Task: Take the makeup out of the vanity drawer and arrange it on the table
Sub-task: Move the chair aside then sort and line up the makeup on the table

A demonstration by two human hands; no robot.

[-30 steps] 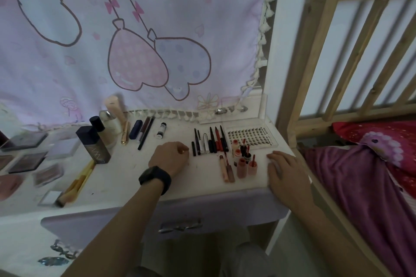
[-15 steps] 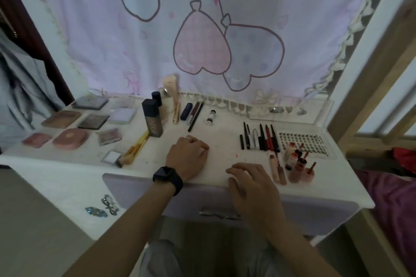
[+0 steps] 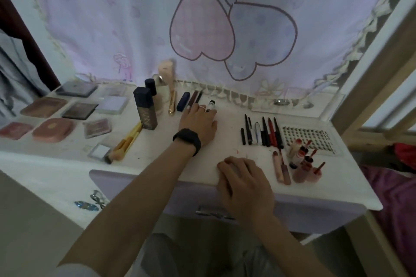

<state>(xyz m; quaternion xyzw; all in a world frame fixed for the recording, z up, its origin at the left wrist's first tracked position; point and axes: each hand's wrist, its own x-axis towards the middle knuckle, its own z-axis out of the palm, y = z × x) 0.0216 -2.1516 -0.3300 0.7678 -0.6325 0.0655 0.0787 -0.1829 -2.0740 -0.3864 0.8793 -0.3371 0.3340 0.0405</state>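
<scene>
Makeup lies spread over the white vanity table (image 3: 225,141). My left hand (image 3: 198,122), with a black watch on the wrist, reaches forward with fingers stretched flat; its fingertips touch a small white tube with a black cap (image 3: 211,104) and the dark pencils (image 3: 195,98) beside it. My right hand (image 3: 245,179) rests near the table's front edge with loosely curled fingers and holds nothing that I can see. Below it the lavender drawer (image 3: 315,209) is closed, and my wrist partly covers its metal handle (image 3: 209,211).
Several compacts and palettes (image 3: 54,129) lie at the left, next to a dark bottle (image 3: 145,111) and brushes (image 3: 128,141). At the right are a row of liners (image 3: 262,130), a lash tray (image 3: 308,139) and lip glosses (image 3: 304,164). A wooden bed frame (image 3: 369,87) stands right.
My left hand has opened from a fist and reached forward to the small tube and pencils. My right hand slid left along the front edge. The view shifted left.
</scene>
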